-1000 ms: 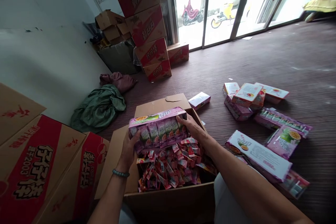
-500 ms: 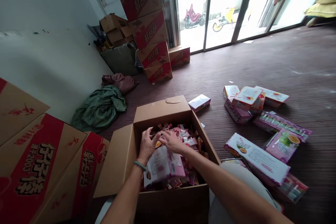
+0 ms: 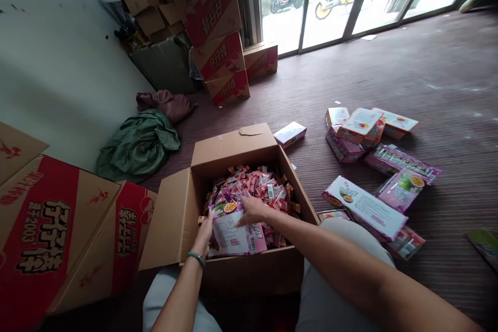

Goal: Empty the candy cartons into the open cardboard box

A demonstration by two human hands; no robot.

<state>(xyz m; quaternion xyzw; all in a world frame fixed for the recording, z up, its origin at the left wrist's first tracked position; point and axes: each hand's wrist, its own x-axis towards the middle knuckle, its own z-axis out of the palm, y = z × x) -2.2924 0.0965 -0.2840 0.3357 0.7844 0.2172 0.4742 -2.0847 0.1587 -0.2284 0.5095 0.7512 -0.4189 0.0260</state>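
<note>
A big open carton stands between my knees, filled with small wrapped sweets in pink and red. Inside it, near the front edge, lies a small white and purple candy box with a passion fruit picture. My left hand is closed on the box's left end, a beaded bracelet on its wrist. From the right, my right hand grips the top right part, its thumb over the printed panel. Its other fingertips are partly hidden behind the box.
Several small candy boxes lie on the floor to the right, with one purple-sided box beyond the carton. Red and brown cartons stand at left, and more are stacked by the glass doors. Green cloth lies near the wall.
Both hands have come down from above the sweets onto the candy box, left hand at its left end, right hand at its upper right. The view has tipped lower.
</note>
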